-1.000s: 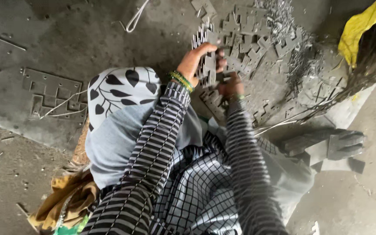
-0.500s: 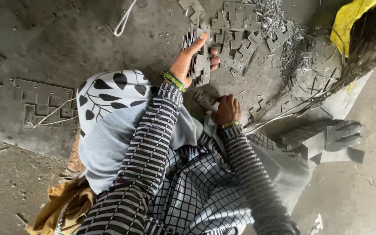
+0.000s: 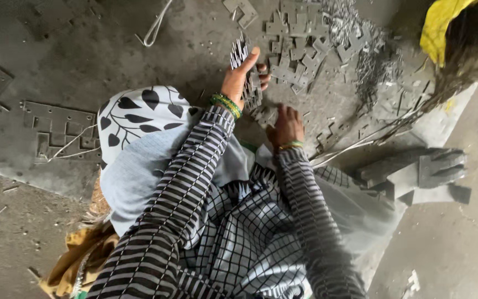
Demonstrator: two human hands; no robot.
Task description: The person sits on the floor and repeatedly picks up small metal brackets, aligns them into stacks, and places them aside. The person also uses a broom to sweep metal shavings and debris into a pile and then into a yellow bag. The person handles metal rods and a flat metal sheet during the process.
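While gripping a fanned stack of thin grey stamped metal plates, left hand closed around its lower half; right hand pressed palm-down, fingers curled, on a small clump of similar grey plates just below that stack, grip unclear.

Could slip sideways, since held only at one end with top edges splayed; could cut bare skin on sharp stamped edges; could spill into the loose heap of grey metal cut-outs just right of the stack and mix. Counted: two hands, one held stack, one heap with pieces too many to count, one tangle of thin metal shavings further right, one white wire loop left of the stack, one flat punched grey sheet far left.
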